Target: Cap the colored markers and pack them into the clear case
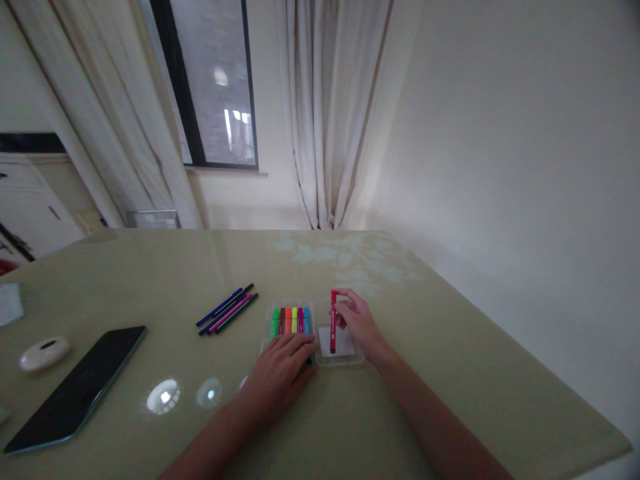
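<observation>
A red marker [333,323] stands nearly upright between the thumb and fingers of my right hand [357,320], in front of the right half of a clear plastic case [340,362]. A white card [345,341] shows in that half. My left hand [287,350] lies palm down over the lower part of the case's left half, fingers stretched out. Above its fingers, a row of colored markers [289,319] shows green, brown, orange, yellow, purple and blue; their lower ends are mostly hidden. Left of the case, several loose markers [227,311] lie side by side at a slant.
A black tablet [77,387] lies at the left of the greenish table [400,407], near a white oval object [45,353]. A pale paper or cloth [10,303] is at the far left edge. A wall [525,167] runs along the table's right side; curtains [325,113] hang behind it.
</observation>
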A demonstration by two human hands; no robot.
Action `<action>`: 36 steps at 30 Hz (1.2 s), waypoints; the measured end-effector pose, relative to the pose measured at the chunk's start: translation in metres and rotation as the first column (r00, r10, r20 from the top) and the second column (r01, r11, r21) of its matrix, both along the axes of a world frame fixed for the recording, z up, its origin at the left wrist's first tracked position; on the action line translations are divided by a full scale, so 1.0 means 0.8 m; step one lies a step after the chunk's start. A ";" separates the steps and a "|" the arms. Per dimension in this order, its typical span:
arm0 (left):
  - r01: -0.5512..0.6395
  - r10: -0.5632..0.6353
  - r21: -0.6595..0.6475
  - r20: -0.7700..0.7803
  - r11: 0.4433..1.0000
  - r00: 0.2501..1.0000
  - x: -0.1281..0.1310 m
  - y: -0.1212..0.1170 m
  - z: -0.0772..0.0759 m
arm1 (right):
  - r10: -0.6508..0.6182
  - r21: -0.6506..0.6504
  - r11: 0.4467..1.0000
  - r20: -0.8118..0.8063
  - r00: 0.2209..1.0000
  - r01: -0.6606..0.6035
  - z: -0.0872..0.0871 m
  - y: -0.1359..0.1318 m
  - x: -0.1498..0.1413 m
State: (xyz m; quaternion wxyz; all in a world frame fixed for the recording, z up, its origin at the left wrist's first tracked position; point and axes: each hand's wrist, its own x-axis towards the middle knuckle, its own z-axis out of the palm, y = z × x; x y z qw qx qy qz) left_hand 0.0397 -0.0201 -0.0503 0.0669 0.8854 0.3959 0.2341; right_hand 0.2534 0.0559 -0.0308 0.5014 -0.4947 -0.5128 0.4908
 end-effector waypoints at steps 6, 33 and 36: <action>-0.024 0.023 -0.011 -0.024 1.000 0.999 0.004 0.000 0.003 | 0.141 0.024 0.989 0.168 0.976 -0.147 -0.013 -0.002 -0.018; -0.031 0.043 0.112 -0.106 0.993 0.993 0.010 -0.002 0.004 | 0.116 0.163 0.935 0.698 0.707 -0.314 0.001 -0.019 -0.004; -0.043 0.053 0.111 -0.093 0.993 0.994 0.006 0.003 0.001 | 0.097 0.220 0.921 0.670 0.736 -0.321 0.002 -0.021 -0.004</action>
